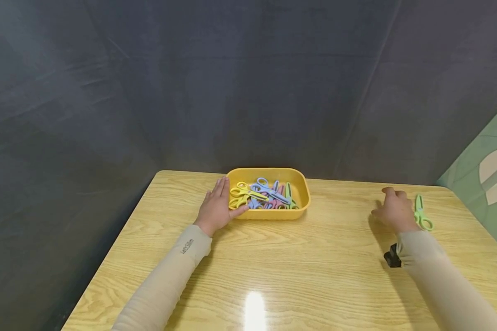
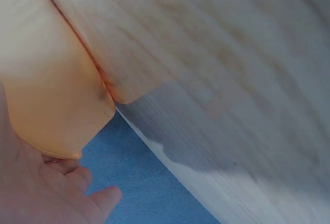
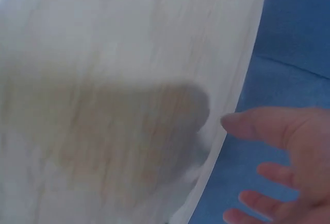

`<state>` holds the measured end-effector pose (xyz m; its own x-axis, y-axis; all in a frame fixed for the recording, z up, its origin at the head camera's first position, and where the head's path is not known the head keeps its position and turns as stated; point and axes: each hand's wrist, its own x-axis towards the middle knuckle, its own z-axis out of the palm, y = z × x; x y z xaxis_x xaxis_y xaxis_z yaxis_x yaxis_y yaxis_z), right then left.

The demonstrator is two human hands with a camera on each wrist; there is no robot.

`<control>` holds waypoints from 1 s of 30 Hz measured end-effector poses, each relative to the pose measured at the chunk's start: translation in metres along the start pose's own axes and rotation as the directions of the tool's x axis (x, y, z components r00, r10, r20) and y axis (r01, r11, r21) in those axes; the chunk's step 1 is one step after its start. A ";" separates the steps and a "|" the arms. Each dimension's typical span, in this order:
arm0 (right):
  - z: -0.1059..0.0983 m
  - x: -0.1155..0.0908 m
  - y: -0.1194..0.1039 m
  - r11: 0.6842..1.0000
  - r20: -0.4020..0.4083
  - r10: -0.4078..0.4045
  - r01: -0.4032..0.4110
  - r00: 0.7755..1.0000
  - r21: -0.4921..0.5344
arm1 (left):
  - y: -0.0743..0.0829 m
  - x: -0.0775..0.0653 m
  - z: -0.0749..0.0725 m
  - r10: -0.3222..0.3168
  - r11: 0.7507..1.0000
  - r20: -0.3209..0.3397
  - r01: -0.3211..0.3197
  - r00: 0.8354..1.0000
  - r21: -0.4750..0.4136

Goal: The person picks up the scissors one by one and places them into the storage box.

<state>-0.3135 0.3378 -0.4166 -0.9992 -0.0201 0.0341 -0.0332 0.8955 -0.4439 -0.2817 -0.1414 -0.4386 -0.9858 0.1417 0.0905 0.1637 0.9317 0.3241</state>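
Note:
A yellow plastic basket [image 1: 302, 212] stands near the table's back edge and holds several scissors. Yellow scissors [image 1: 241, 193] lie at its left end, blue scissors [image 1: 273, 191] across the middle, and pink and green ones show beneath and beside them. My left hand [image 1: 216, 209] rests against the basket's left side, fingers straight along the rim and thumb at the front wall. Over the right part of the table hovers my right hand [image 1: 395, 211], fingers spread and loosely bent, holding nothing. Green scissors [image 1: 420, 214] lie on the table just right of it.
The wooden table [image 1: 314, 276] has its back edge against a dark cloth backdrop [image 1: 265, 92]. A patterned green panel [image 1: 488, 184] stands at the right side. A small black device [image 1: 392, 257] sits at my right wrist.

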 end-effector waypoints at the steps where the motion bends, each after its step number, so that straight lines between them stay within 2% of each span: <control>1: 0.000 -0.001 0.002 1.000 -0.005 0.000 0.000 1.000 -0.017 | 0.000 0.001 0.000 -0.001 1.000 0.002 0.001 1.000 0.002; 5: 0.000 -0.002 0.010 0.998 -0.009 0.025 -0.025 1.000 -0.060 | 0.000 0.002 -0.001 -0.006 1.000 0.011 0.006 1.000 0.007; 11: -0.004 -0.002 0.020 0.995 -0.019 0.083 -0.083 0.996 -0.051 | 0.001 0.002 -0.002 0.003 1.000 -0.002 -0.003 1.000 0.009; 15: -0.008 -0.004 0.024 0.987 -0.026 0.151 -0.152 0.988 -0.046 | 0.001 0.003 -0.002 0.010 1.000 -0.010 -0.010 1.000 0.010; 18: -0.013 -0.006 0.028 0.971 0.028 0.239 -0.237 0.971 -0.041 | 0.001 0.003 -0.002 0.012 1.000 -0.011 -0.012 1.000 0.009; 23: -0.021 -0.006 0.038 0.931 0.153 0.364 -0.360 0.919 -0.051 | 0.002 0.003 -0.002 0.014 1.000 -0.012 -0.014 1.000 0.009; 26: -0.023 -0.006 0.048 0.924 0.180 0.382 -0.378 0.906 -0.061 | 0.003 0.003 -0.002 0.011 1.000 -0.007 -0.011 1.000 0.002; 30: -0.024 -0.005 0.059 0.930 0.211 0.367 -0.359 0.906 -0.078 | 0.004 0.002 -0.003 -0.003 1.000 0.005 0.003 1.000 0.001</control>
<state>-0.3096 0.4016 -0.4214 -0.9221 0.2168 -0.3205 0.3292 0.8749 -0.3553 -0.2827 -0.1385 -0.4347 -0.9864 0.1409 0.0848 0.1610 0.9324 0.3237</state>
